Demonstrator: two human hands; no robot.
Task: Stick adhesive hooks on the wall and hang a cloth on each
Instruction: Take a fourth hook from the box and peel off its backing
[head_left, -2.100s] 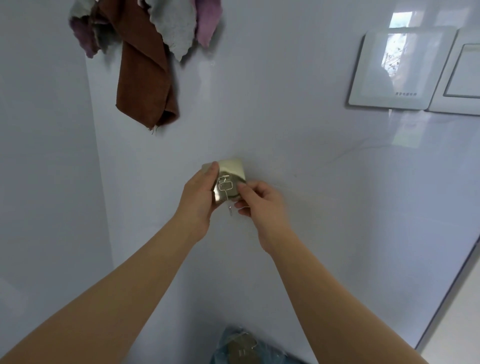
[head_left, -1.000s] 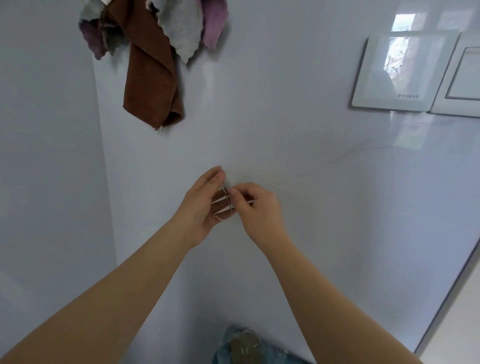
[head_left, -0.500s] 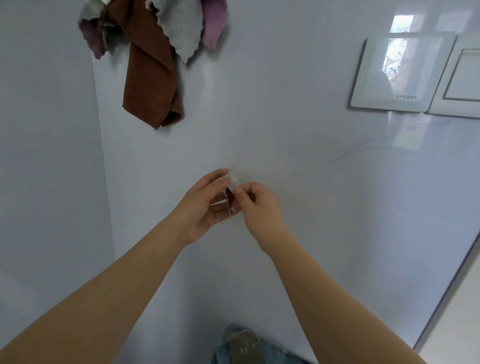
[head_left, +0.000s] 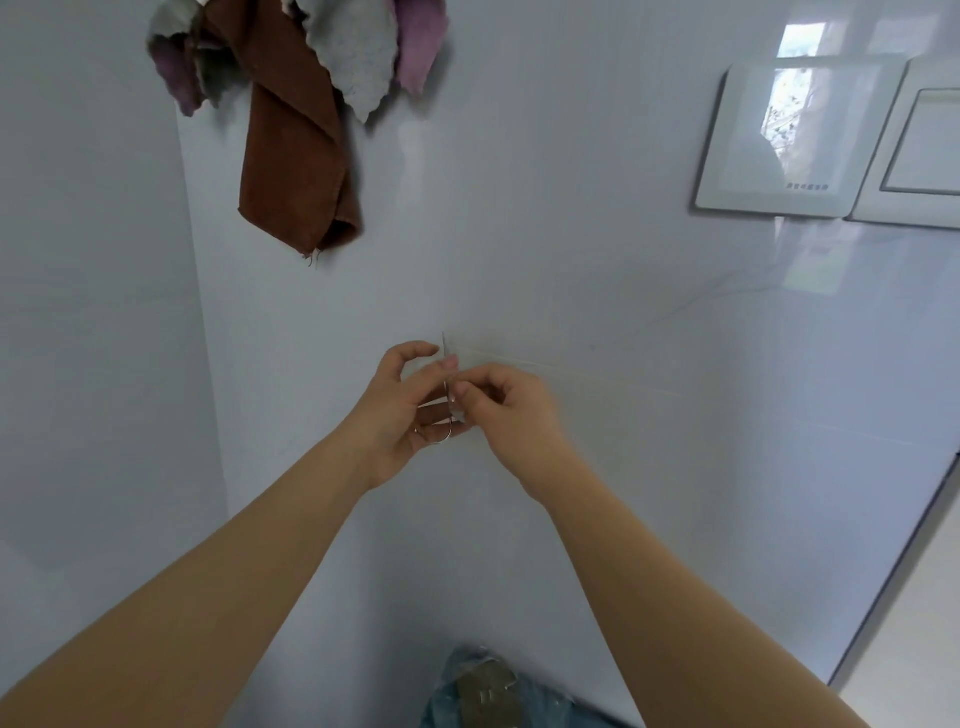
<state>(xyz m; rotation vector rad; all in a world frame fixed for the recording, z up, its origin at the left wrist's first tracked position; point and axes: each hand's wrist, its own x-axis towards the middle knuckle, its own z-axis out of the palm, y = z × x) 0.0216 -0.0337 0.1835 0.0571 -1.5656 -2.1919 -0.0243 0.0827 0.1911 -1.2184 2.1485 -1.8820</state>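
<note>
Since its square face turned edge-on, left hand and right hand pinch one clear wire-looped adhesive hook beneath one brown cloth.

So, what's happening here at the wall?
A person holds a small clear adhesive hook with a thin wire loop near the glossy white wall. The left hand grips it; the right hand pinches its edge. It is not stuck on yet. Above, brown, grey and purple cloths already hang.
</note>
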